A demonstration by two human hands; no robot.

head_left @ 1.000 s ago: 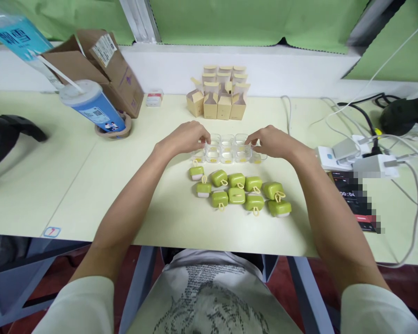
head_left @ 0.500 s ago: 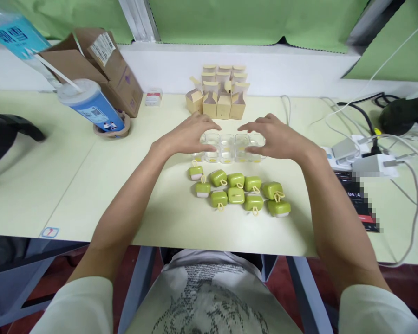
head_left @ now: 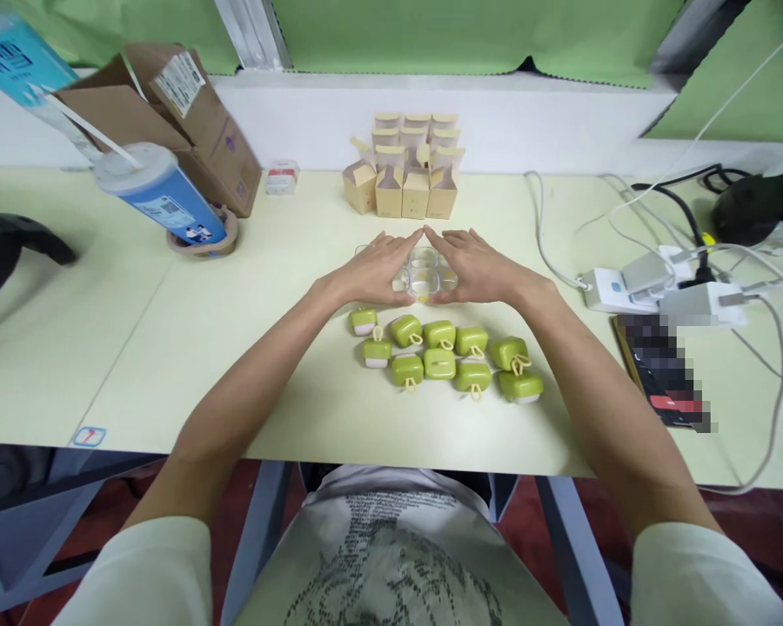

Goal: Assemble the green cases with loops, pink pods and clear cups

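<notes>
My left hand (head_left: 382, 268) and my right hand (head_left: 473, 269) lie over a group of small clear plastic cases (head_left: 424, 276). Fingers are stretched out and thumbs apart on both, with index tips meeting at the far side and thumb tips close together at the near side. Only the middle of the cases shows between them; the hands cover the rest. Whether the palms press on the cases I cannot tell. Just nearer to me, several small green cases (head_left: 439, 364) with pale yellow loops lie in two uneven rows, some showing white bottoms.
Small open cardboard boxes (head_left: 416, 193) stand grouped by the wall. At left are a blue cup (head_left: 176, 200) with a straw, a brown carton (head_left: 225, 161) and a small white box (head_left: 282, 179). A power strip (head_left: 617, 291), cables and a phone (head_left: 665, 374) lie at right.
Both hands have moved inward over the clear cases until their fingertips meet. The gap between them has narrowed. The green cases have stayed in place.
</notes>
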